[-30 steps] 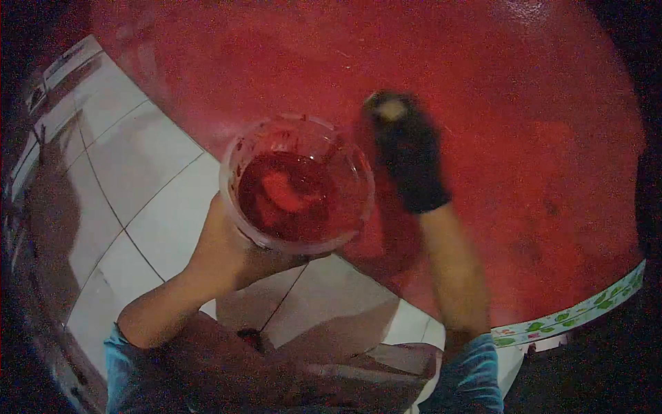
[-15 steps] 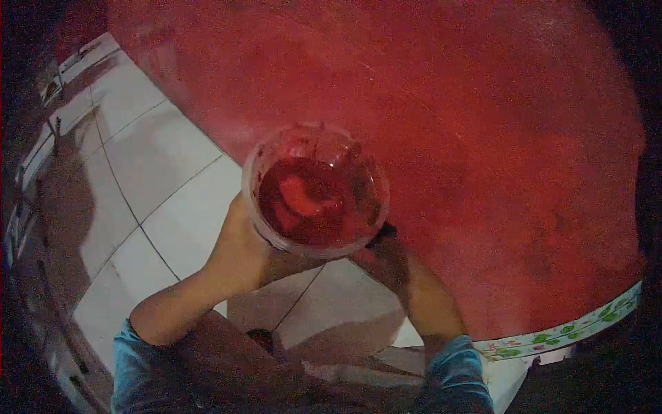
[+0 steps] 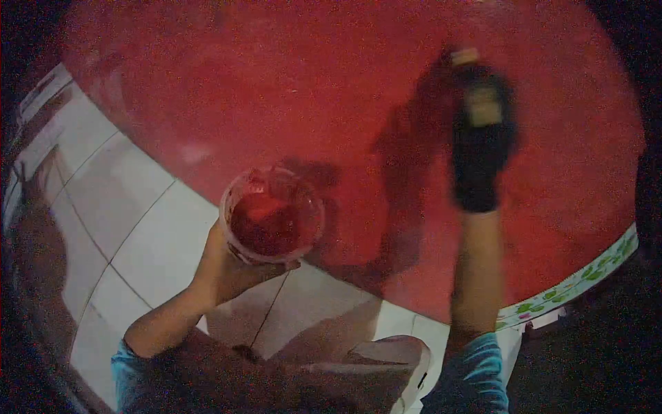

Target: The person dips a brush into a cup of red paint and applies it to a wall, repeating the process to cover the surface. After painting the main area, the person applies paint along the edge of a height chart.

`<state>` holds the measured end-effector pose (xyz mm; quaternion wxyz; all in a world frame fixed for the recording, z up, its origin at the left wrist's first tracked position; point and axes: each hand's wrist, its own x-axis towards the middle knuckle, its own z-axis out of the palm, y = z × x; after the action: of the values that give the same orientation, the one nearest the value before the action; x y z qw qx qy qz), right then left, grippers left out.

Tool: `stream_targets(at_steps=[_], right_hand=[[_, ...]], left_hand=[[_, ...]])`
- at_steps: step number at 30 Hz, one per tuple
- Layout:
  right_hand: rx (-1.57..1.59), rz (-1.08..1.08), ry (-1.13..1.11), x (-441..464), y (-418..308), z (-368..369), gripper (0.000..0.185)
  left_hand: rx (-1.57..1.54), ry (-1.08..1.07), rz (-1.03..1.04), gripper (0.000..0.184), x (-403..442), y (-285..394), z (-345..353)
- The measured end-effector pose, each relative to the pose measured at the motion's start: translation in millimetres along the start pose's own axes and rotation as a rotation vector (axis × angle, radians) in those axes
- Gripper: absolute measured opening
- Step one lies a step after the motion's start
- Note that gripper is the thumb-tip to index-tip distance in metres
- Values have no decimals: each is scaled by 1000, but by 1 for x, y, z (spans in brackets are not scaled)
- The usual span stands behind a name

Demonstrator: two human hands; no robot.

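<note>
**A clear container (image 3: 307, 196) gripped in the left hand (image 3: 231, 269), the right hand (image 3: 483, 141) blurred**

The bare fingers of the left hand are curled around the near side of the container, whose round mouth is turned toward the camera. Red liquid (image 3: 265, 228) is held inside, and the inner wall is smeared with it. The right hand is covered by a black glove; pale patches are seen on it, but whether its fingers are closed on anything cannot be told. Behind both hands a red surface (image 3: 345, 90) is spread, crossed by the right arm's shadow; whether it is touched cannot be made out. White tiles (image 3: 148, 234) are seen at lower left, and a floral strip (image 3: 572, 297) at lower right. Both forearms are covered near the elbow by blue sleeves (image 3: 483, 366).
</note>
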<state>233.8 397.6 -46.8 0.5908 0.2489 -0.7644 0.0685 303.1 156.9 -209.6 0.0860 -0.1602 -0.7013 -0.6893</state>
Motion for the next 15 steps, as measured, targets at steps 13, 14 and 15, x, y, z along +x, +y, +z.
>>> stream_targets(at_steps=[13,14,15], right_hand=[[-364,-194,269,86,44,-53,19],[-189,-206,213,81,50,-40,19],[-15,-217,155,73,54,-27,19]], left_hand=[[-68,-182,29,86,8,3,22],[-7,-139,109,86,8,3,24],[-9,-144,113,86,9,4,27]])
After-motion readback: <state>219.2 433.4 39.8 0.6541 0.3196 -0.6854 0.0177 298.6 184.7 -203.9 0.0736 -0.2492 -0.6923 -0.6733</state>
